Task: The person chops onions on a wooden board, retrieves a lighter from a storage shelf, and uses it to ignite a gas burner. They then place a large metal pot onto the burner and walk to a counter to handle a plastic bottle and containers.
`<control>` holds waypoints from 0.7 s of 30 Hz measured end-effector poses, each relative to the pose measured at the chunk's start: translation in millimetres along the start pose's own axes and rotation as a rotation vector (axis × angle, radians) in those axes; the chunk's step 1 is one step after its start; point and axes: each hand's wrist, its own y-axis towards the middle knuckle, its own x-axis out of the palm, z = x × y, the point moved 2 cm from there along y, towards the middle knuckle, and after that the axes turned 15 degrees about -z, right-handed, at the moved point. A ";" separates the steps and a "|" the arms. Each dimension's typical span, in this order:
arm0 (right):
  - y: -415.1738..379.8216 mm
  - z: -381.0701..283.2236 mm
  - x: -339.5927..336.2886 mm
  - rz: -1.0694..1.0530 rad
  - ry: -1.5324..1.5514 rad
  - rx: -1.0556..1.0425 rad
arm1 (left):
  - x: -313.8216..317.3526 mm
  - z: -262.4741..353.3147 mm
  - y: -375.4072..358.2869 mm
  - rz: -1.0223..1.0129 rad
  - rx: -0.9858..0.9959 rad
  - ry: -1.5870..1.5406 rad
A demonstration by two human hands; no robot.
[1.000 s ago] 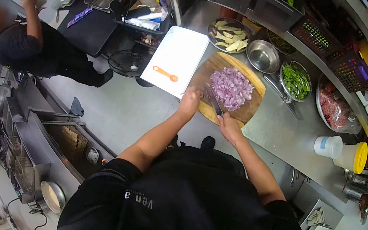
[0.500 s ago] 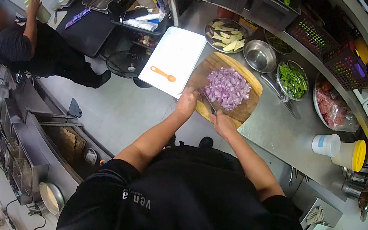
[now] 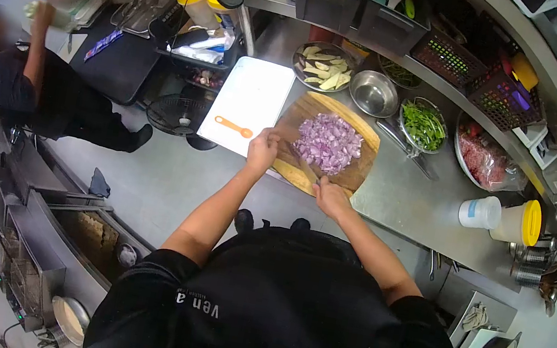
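Chopped purple onion (image 3: 329, 143) lies heaped on a wooden cutting board (image 3: 367, 126) at the counter's front edge. My right hand (image 3: 331, 197) is closed round the handle of a knife (image 3: 307, 169), whose blade points up and left over the board's lower part, beside the heap. At the board's left edge is my left hand (image 3: 262, 150), fingers bent together near the blade; whether they pinch anything is too small to tell. A white board (image 3: 253, 92) adjoins on the left, bearing an orange measuring spoon (image 3: 233, 126).
Behind the board stand a plate of cut vegetables (image 3: 323, 68), a steel bowl (image 3: 374, 93) and a bowl of greens (image 3: 423, 126). Meat fills a large bowl (image 3: 479, 157) at right, near white tubs (image 3: 480, 212). A co-worker (image 3: 19, 80) stands far left.
The view has shifted, moving the counter items left in the picture. My left hand has moved slightly off from the knife. The co-worker's raised hand is nearer their head.
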 end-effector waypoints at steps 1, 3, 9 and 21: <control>4.1 2.5 -2.1 0.006 0.000 0.001 | -0.3 3.5 -1.2 -0.012 -0.014 -0.002; 8.0 4.0 -17.4 0.029 -0.053 0.027 | -1.7 7.6 -1.4 -0.091 -0.064 0.063; -27.2 -18.0 -75.5 0.111 -0.185 0.099 | -5.7 25.0 -3.9 -0.048 0.279 0.303; -49.1 -35.1 -100.8 0.300 -0.361 0.157 | 56.2 97.7 -10.1 -0.445 0.545 0.586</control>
